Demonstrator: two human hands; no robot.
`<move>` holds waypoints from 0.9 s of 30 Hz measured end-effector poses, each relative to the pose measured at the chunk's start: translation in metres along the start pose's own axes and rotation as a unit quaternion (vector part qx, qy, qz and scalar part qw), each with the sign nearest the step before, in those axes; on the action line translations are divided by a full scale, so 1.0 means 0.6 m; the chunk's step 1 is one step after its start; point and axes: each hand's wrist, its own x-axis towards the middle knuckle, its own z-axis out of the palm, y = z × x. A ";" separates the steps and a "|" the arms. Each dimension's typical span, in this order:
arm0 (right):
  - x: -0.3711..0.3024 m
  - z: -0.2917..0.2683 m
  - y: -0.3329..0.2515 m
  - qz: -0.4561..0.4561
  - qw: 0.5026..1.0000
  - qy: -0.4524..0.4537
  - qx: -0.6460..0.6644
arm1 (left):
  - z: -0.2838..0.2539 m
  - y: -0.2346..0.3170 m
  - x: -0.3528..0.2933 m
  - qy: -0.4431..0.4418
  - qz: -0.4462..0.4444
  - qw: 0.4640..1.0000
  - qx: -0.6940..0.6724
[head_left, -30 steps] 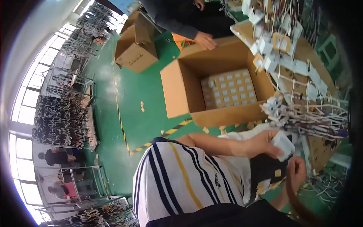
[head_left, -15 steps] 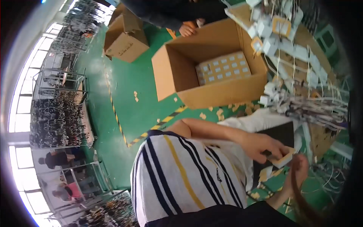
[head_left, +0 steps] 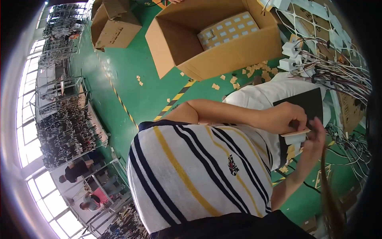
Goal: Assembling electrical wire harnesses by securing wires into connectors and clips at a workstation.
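Observation:
Both my hands meet over my lap around a small white box-shaped piece (head_left: 295,139) with a flat tan square (head_left: 297,132) on its upper side. My left hand (head_left: 289,118) reaches in from above with bent fingers, pinching at the tan square. From below comes my right hand (head_left: 315,139), its fingers curved beside the far end of the white piece and seeming to grip it. Some fingertips are hidden. A dark flat sheet (head_left: 311,104) lies on my lap under the hands, and tan scraps (head_left: 291,152) rest at its lower edge.
A large open carton (head_left: 230,55) holds a layer of tan and white pieces (head_left: 229,31). White boxes with bundled cables (head_left: 338,77) crowd the right. Tan squares (head_left: 234,83) litter the green floor. Another carton (head_left: 115,30) and a person's hand (head_left: 175,1) are farther off.
The view has shifted, so the carton sits higher in it. My left hand has turned over the white piece, and the right hand's fingers have come up beside it.

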 end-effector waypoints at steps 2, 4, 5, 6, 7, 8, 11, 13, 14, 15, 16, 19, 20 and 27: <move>0.003 -0.001 0.007 -0.047 0.989 -0.061 -0.130 | -0.001 0.012 0.000 -0.017 0.049 0.995 0.083; -0.001 0.003 0.004 -0.090 0.938 -0.125 -0.309 | 0.001 0.017 -0.004 -0.032 0.133 0.982 0.129; -0.002 0.007 -0.002 -0.095 0.940 -0.113 -0.308 | -0.008 0.019 -0.005 -0.043 0.140 0.981 0.129; -0.009 0.007 -0.009 -0.117 0.922 -0.098 -0.356 | -0.015 0.024 -0.007 -0.038 0.139 0.975 0.168; -0.014 0.005 -0.016 -0.136 0.901 -0.082 -0.404 | -0.021 0.029 -0.008 -0.033 0.137 0.968 0.206; -0.012 -0.012 -0.018 -0.165 0.876 -0.069 -0.448 | -0.034 0.034 -0.009 -0.020 0.126 0.962 0.243; -0.027 -0.069 -0.025 -0.240 0.638 0.028 -0.731 | -0.078 0.069 0.003 -0.042 0.037 0.982 0.182; -0.019 -0.013 -0.047 -0.288 0.779 0.005 -0.557 | -0.058 0.059 0.007 -0.071 -0.025 0.997 0.010; -0.028 0.003 -0.041 -0.204 0.886 -0.018 -0.417 | -0.042 0.067 0.017 -0.104 -0.044 0.994 0.011; -0.031 0.012 -0.026 -0.122 0.960 -0.034 -0.251 | -0.039 0.069 0.024 -0.106 0.035 0.990 0.091; -0.029 0.008 -0.019 -0.103 0.961 -0.017 -0.255 | -0.042 0.061 0.031 -0.091 0.027 0.995 0.044; -0.017 -0.005 -0.012 -0.030 0.983 -0.015 -0.178 | -0.048 0.050 0.037 -0.083 -0.050 0.995 -0.034; -0.014 0.006 -0.012 -0.067 0.983 0.004 -0.172 | -0.054 0.050 0.037 -0.076 -0.112 0.989 -0.051; -0.005 0.019 0.011 -0.093 0.979 0.031 -0.177 | -0.062 0.041 0.023 -0.049 -0.221 0.971 -0.077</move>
